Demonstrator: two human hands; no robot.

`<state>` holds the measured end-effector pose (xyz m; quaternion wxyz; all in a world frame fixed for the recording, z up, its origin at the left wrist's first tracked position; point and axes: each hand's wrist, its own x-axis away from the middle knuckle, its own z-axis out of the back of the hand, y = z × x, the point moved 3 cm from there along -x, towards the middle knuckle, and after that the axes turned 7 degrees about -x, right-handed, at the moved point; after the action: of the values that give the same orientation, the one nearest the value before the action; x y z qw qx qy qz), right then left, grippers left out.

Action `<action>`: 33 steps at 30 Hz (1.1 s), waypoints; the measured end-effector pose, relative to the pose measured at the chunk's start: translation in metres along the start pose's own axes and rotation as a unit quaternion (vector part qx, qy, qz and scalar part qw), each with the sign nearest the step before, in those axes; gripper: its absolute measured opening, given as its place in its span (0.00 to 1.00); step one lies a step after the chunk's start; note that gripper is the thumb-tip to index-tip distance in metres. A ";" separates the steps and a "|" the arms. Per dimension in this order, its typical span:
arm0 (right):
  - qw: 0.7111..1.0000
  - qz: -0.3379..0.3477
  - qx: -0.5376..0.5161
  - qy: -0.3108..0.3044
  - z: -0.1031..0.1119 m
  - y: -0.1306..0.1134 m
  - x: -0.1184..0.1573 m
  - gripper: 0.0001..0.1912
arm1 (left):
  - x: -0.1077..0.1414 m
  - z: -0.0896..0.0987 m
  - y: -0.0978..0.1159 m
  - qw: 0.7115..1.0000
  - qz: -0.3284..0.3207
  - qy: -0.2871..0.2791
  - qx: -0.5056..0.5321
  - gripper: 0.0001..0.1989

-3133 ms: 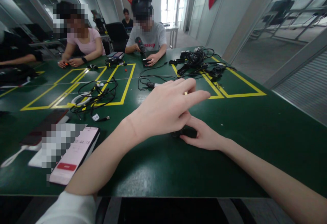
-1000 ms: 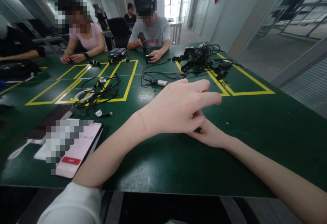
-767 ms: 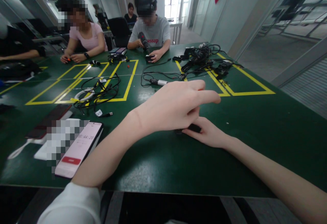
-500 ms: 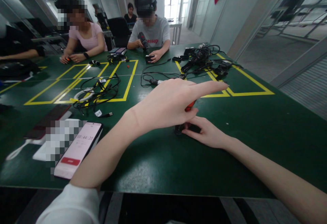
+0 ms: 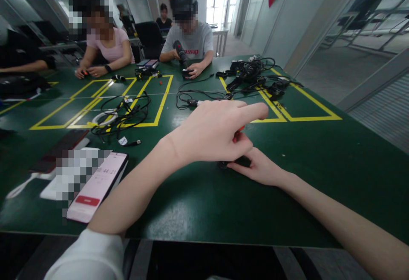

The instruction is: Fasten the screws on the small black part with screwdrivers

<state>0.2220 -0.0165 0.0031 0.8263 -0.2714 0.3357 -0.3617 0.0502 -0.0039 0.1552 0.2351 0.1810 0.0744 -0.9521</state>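
My left hand (image 5: 217, 131) is above my right one, its fingers curled round a red-and-black object (image 5: 238, 134) that is mostly hidden behind them. Its index finger is bent and points right. Below it, my right hand (image 5: 263, 169) pinches a small black object (image 5: 223, 164) at the green table's surface; the left hand covers much of that object and the right fingertips. The two hands touch or nearly touch.
Black cables (image 5: 134, 110) with a white coil lie at left, within yellow tape. A cable pile (image 5: 251, 73) lies at the back right. Phones (image 5: 97, 186) rest at the near left. Across the green table (image 5: 198, 212), a person (image 5: 191, 41) holds a dark tool; others sit left.
My left index finger has bent inward from its stretched position, and the thumb side has shifted slightly down and right. My right hand has barely moved.
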 end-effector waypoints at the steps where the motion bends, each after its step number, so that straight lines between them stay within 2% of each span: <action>1: 1.000 0.000 0.001 0.000 0.000 -0.001 0.000 0.08 | 0.000 0.000 0.000 1.000 -0.005 0.002 0.006 0.17; 6: 1.000 0.007 -0.003 -0.008 0.002 -0.006 -0.003 0.07 | 0.000 0.000 0.000 0.999 -0.040 0.022 0.018 0.19; 11: 1.000 0.009 0.007 0.002 0.002 -0.006 -0.002 0.06 | -0.001 -0.002 0.000 1.000 -0.019 0.010 -0.015 0.17; 15: 1.000 0.014 0.016 0.015 -0.001 -0.010 -0.002 0.06 | -0.001 0.000 0.000 1.000 -0.023 0.010 -0.003 0.17; 21: 0.997 -0.027 0.052 0.043 0.000 -0.010 -0.004 0.06 | -0.002 -0.001 -0.002 1.000 -0.017 0.011 -0.014 0.20; 25: 0.997 -0.026 0.056 0.051 0.000 -0.008 -0.004 0.07 | -0.002 -0.001 -0.003 1.000 -0.011 0.006 -0.010 0.18; 33: 0.999 -0.020 0.029 0.029 0.002 -0.004 -0.003 0.09 | -0.003 -0.003 -0.004 1.000 -0.002 0.020 0.006 0.19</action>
<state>0.2204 -0.0162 0.0081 0.8163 -0.2439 0.3432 -0.3954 0.0520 0.0020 0.1539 0.2305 0.2015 0.0738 -0.9491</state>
